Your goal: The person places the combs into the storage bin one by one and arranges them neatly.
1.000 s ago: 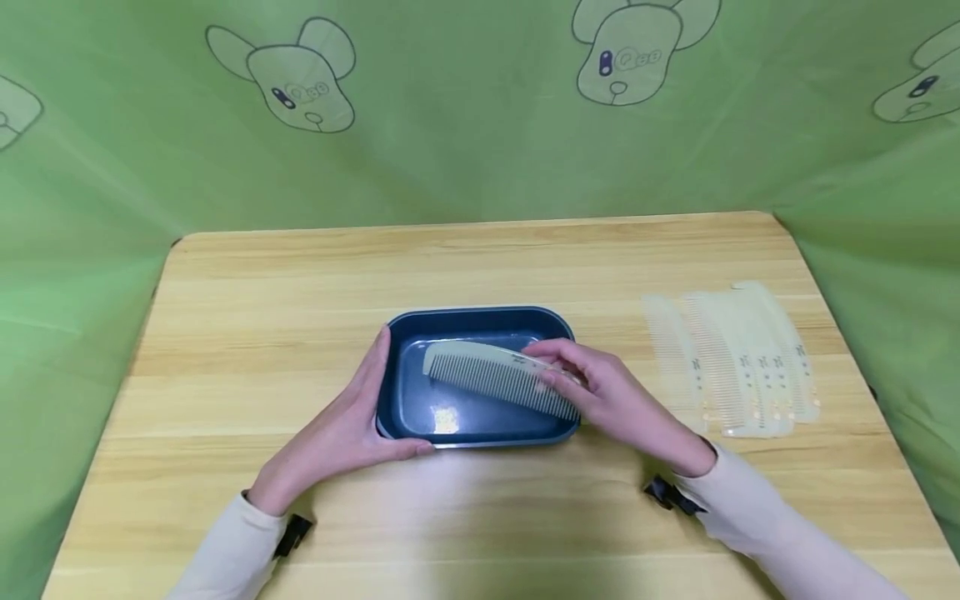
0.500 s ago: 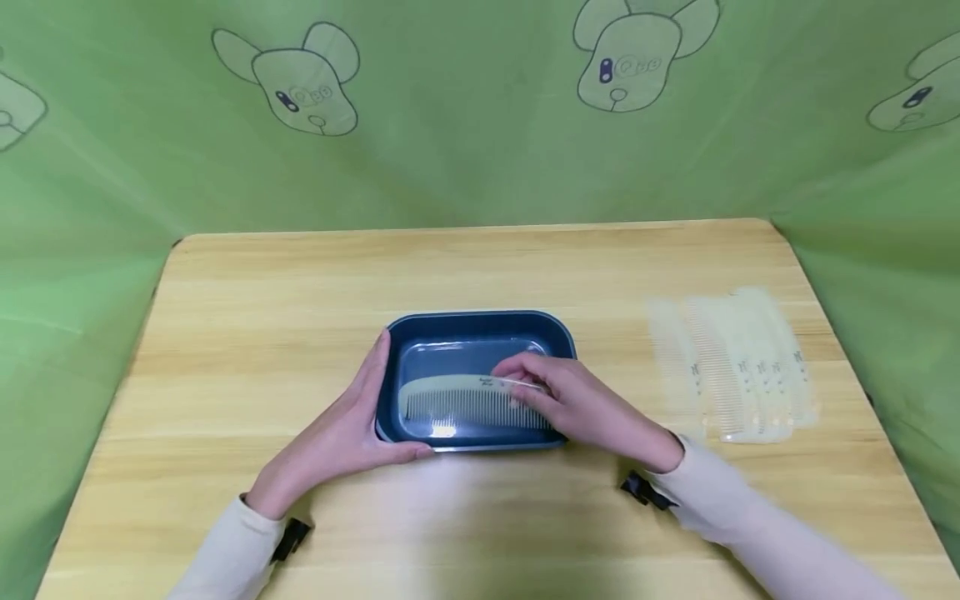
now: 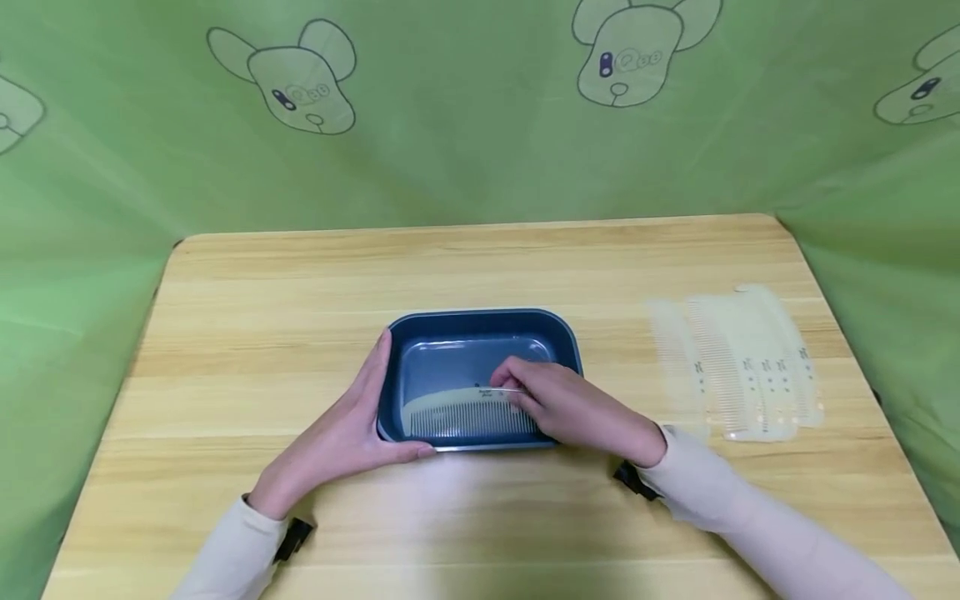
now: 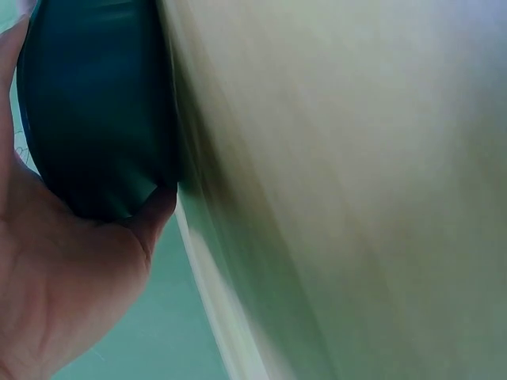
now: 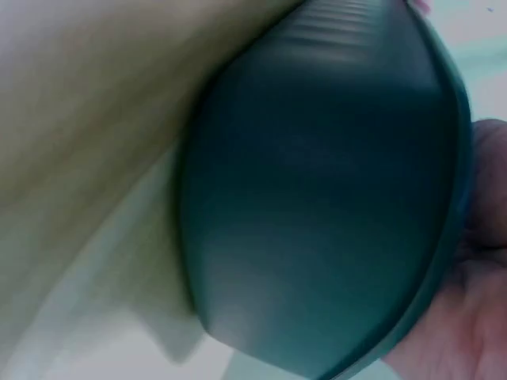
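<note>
Pale comb: lies within the walls of the blue tray, just below the centre of the frame, near the tray's lower long wall.
Comb from the right fingers: reaches out leftward and slightly downward from the pinch, towards the tray's lower left corner.
Long axis: runs nearly left to right across the frame, close to parallel with the long walls, with teeth towards the bottom of the frame and curved back towards the top.
Contact with the tray floor: cannot tell from the views given.
Right hand: comes in over the tray's lower right; pinches the comb by the back edge, towards the right end, between thumb and fingers; partly covers that end.
Left hand: grips the tray's left end, with fingers along the left wall and thumb along the lower left corner; stays off the comb.
Nearer hand: the right, in contact with the comb; the left, just beside the comb's free end, on the other side of the wall.
Loose combs: lie overlapped in a fan at the right of the frame, well apart from the tray, with long axes running roughly top to bottom.
Bench: pale wood grain, bearing tray and fan alike; catches a glare below the tray.
Room: green cloth behind and at both sides, with cartoon heads across the top of the frame.
</note>
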Tool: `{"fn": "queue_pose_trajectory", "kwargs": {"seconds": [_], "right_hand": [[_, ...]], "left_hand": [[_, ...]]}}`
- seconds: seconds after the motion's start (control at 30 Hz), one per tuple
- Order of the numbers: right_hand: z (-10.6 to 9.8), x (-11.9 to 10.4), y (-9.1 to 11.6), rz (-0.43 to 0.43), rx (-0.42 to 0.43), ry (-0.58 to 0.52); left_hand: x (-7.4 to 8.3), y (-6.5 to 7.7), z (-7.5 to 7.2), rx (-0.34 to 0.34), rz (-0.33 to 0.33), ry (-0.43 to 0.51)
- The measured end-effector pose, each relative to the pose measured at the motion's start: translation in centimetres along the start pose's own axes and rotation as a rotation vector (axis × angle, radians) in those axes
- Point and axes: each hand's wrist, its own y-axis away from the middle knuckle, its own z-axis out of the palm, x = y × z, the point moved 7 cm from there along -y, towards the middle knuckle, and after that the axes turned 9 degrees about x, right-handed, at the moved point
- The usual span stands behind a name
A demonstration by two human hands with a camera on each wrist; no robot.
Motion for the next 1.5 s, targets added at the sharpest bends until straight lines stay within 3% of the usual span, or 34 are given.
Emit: {"fn": "queue_pose_trajectory", "kwargs": {"seconds": [0.17,0.37,0.73,1.17,1.37,1.5], "right_hand": [[0.4,-0.5,0.0,-0.051,0.023,0.110],[1.0,-0.5,0.1,-0.043,-0.009,0.198],[0.9,-0.4,0.7,-0.015,0.023,0.184],[-2.5,-0.9,2.5,-0.125,0.315,0.074],[-4.4,0.1,4.2,-0.113,0.434,0.033],[-5.6,0.9,5.3,-0.057,0.483,0.015]], "left_hand": [[-0.1,0.2,0.0,0.005,0.003,0.000],[-0.3,0.2,0.1,-0.006,-0.012,-0.008],[-0.3,0.3,0.7,-0.030,-0.033,-0.005],[-0.4,0.3,0.4,-0.018,-0.027,0.003],[-0.4,0.2,0.3,-0.028,-0.042,0.007],[-0.5,0.1,0.2,-0.031,-0.051,0.005]]}}
